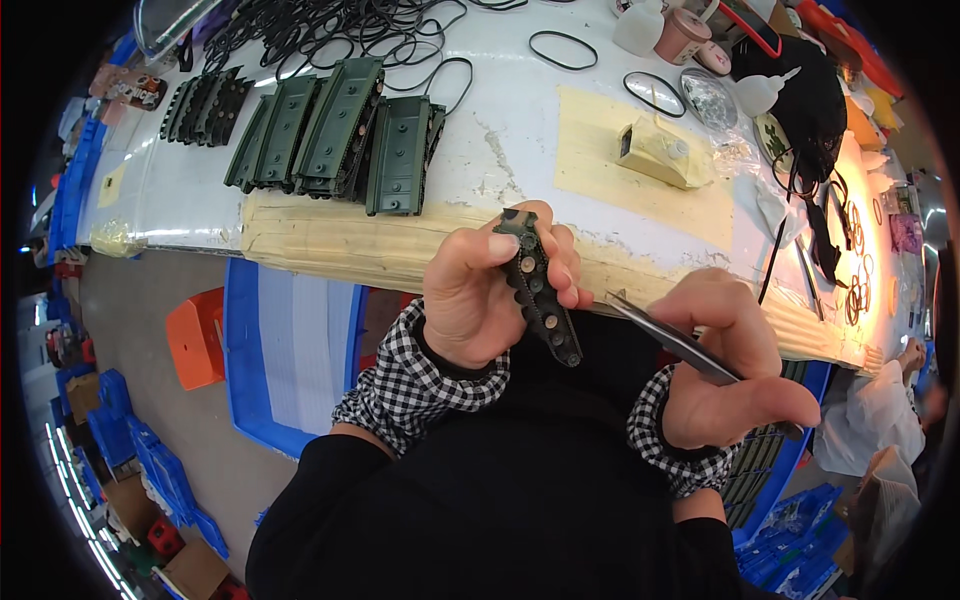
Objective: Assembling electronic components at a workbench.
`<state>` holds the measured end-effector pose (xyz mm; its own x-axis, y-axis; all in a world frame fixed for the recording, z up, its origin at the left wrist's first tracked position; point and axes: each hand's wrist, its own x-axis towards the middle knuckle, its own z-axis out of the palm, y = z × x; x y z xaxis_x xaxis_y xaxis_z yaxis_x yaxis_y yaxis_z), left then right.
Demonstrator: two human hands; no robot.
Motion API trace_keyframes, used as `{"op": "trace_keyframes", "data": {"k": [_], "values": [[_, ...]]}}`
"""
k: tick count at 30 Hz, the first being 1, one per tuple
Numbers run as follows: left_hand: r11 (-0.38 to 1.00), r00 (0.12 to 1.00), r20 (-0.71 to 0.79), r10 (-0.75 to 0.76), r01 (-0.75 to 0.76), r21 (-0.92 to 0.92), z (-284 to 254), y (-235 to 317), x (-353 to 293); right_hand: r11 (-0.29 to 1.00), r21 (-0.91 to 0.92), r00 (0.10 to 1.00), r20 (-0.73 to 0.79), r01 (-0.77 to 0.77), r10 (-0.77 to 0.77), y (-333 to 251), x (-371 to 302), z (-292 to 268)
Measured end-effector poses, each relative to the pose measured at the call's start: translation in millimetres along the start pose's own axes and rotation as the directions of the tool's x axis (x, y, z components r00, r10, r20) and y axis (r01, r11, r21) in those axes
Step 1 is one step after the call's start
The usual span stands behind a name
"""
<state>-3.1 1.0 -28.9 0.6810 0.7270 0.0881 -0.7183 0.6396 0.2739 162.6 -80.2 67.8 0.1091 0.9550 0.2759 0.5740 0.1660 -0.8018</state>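
My left hand (466, 305) is closed around a dark green toy tank track piece (545, 300) with round wheels along its side, held tilted over my lap at the table's front edge. The thumb presses on its upper end. Close to its right, my right hand (725, 365) grips a pair of dark metal tweezers (672, 340), their tips pointing toward the track piece without visibly touching it. Beyond my left hand, several green toy tank hulls (403, 160) stand side by side on the table. Further left is a group of dark track pieces (207, 108).
Black rubber loops (345, 30) are heaped at the back, with a single loop (563, 50) apart. A cream-coloured block (668, 158) sits on yellow paper (590, 140). Squeeze bottles (640, 28) stand back right. Below are a blue crate (243, 350) and an orange stool (195, 340).
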Motion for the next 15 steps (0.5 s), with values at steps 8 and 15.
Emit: {"op": "trace_keyframes", "data": {"k": [8,15], "values": [[1.000,1.000,0.020,0.002,-0.002,-0.017,-3,-3,-4,0.965,0.102,0.969,0.026,0.240,-0.244,4,10,19],[0.999,1.000,0.013,-0.003,0.003,-0.048,2,-5,-3,0.911,0.343,0.973,-0.084,0.229,-0.213,14,5,36]]}}
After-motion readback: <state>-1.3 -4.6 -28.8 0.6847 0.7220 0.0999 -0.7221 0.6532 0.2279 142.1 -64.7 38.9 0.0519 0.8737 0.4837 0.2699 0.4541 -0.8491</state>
